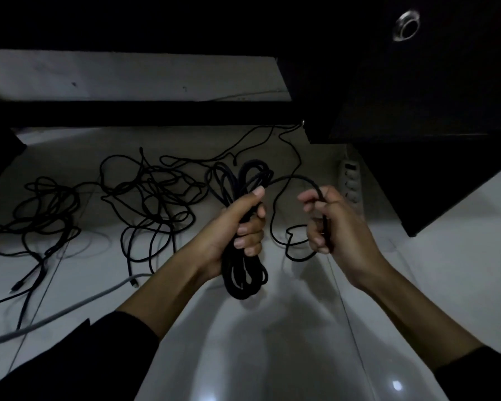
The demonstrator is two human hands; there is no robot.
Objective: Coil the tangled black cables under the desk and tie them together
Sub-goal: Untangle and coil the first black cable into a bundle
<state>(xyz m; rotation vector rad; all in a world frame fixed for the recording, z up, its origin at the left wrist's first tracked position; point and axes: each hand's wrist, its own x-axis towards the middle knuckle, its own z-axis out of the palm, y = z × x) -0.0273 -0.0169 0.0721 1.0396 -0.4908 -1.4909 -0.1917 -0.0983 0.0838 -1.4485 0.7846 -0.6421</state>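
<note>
Under desk | left hand (pixel 237 227) fingers grasp cable coil (pixel 245 273) – right hand (pixel 334 227) pinches loose strand (pixel 295 178)

Black sleeves (pixel 122 337) are being worn, pushed up past the wrists; the left hand (pixel 229 227) and right hand (pixel 339 227) are being left bare.

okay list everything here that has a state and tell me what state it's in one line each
Left hand: grips the coiled bundle.
Right hand: holds the loose strand.
Coiled bundle: looped, untied.
Loose strand: uncoiled.
Floor cables: tangled.
Grey cable: lying loose.
</note>
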